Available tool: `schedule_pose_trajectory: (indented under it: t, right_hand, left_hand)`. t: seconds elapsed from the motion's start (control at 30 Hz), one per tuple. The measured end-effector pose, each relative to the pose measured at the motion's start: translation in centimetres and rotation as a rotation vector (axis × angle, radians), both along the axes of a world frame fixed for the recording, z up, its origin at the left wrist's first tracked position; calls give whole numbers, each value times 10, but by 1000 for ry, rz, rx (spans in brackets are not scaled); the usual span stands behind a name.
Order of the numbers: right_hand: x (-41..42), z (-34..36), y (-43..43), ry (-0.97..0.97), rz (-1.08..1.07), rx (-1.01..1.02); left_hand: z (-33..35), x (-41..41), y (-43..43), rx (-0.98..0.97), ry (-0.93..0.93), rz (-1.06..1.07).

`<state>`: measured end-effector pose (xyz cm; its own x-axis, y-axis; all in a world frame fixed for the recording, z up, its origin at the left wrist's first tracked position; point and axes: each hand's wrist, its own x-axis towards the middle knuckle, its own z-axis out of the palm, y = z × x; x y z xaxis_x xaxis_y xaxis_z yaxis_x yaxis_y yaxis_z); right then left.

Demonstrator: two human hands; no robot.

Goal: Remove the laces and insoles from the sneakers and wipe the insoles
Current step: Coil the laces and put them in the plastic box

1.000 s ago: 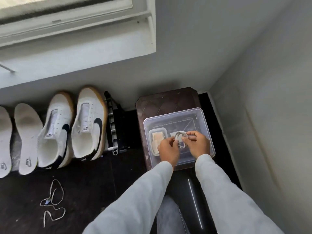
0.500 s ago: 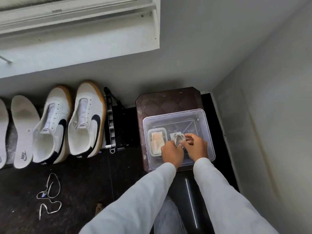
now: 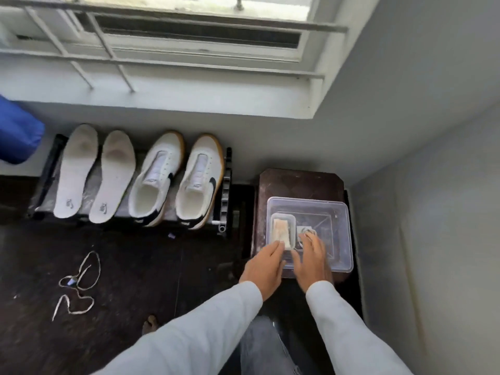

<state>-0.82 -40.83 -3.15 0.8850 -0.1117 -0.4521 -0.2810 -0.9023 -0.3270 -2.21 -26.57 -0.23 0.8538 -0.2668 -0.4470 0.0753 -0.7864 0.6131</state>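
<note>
Both hands let go of the coiled lace [image 3: 307, 232]. Left hand [image 3: 263, 266] and right hand [image 3: 311, 262] now flat, fingers straight, pulled back toward the 6 o'clock rim of the clear box [image 3: 343, 226]. Lace now lies on the box floor, 12 o'clock of the right hand. Head tilted up: both insoles [image 3: 75, 171] fully in frame, blue bag [image 3: 16, 131] entered at 9 o'clock.

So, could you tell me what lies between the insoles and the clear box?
The head view shows both sneakers side by side between the insoles and clear box.
</note>
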Motion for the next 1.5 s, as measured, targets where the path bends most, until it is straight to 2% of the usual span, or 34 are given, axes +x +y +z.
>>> schedule_pose_trajectory:
  t: [0.13, 0.4, 0.57, 0.77, 1.0, 1.23, 1.33, 1.5]
  right_hand:
    - [-38, 20, 56, 22, 207, -98]
    - [-115, 20, 180, 144, 541, -280]
    - [-157, 19, 282, 206, 701, -326]
    - [-195, 4, 405, 178, 918, -368]
    - [-197, -28, 536, 242, 1148, -268]
    - [-160, -125, 665, 290, 1306, -154]
    - [-142, -196, 709, 313, 1247, -102]
    - [-117, -365, 774, 361, 1217, -49]
  left_hand:
    - [13, -42, 66, 196, -111, -131]
    - [-6, -155, 211, 352, 60, -16]
    - [-22, -234, 317, 373, 178, 190]
    - [-32, -307, 432, 318, 264, 492]
    - [-74, -350, 521, 214, 281, 916]
    - [-175, -345, 589, 148, 199, 1317]
    - [-236, -335, 618, 167, 134, 1426]
    - [-354, -318, 661, 98, 127, 1537]
